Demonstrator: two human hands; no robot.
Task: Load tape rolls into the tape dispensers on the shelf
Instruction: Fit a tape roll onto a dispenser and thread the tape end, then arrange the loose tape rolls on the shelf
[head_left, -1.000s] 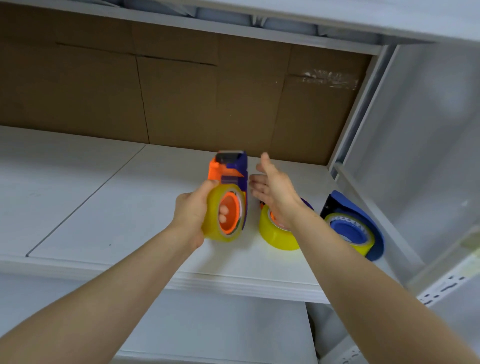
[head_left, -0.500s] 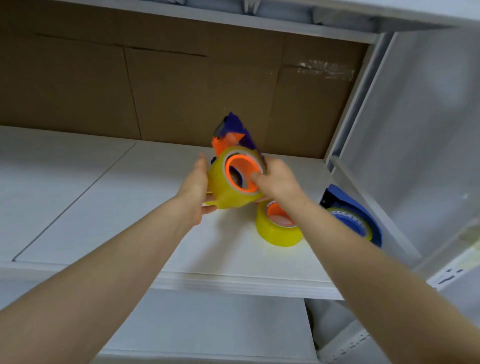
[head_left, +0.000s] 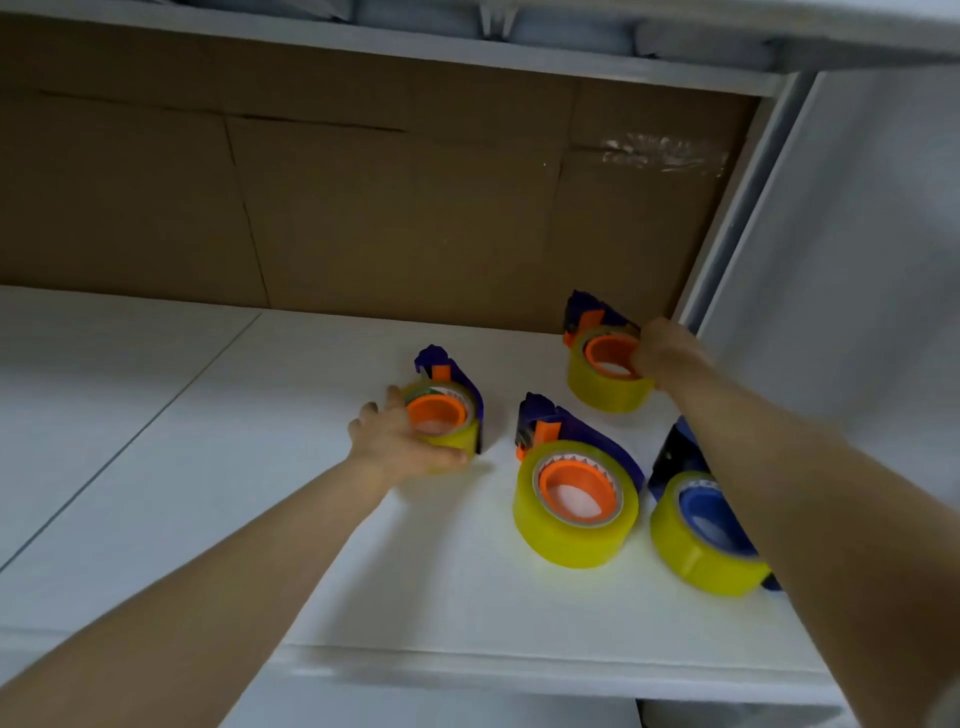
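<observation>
Several tape dispensers, each carrying a yellow tape roll, lie on the white shelf (head_left: 260, 519). My left hand (head_left: 400, 441) grips the left dispenser (head_left: 447, 415), purple with an orange hub. At the back right, near the corner post, my right hand (head_left: 660, 353) holds the rim of the back dispenser (head_left: 602, 364), also purple and orange. A third purple and orange dispenser (head_left: 574, 499) lies untouched between my arms. My right forearm partly hides a blue-hubbed dispenser (head_left: 701, 530) at the far right.
A brown cardboard panel (head_left: 363, 208) backs the shelf. A white side wall (head_left: 857, 260) and post close off the right. Another shelf board (head_left: 467, 31) runs close overhead. A seam divides the shelf surface on the left.
Both hands held one loaded dispenser in the air before. Now my right hand has carried it to the back right on the shelf, and my left hand has gone to another dispenser on the left.
</observation>
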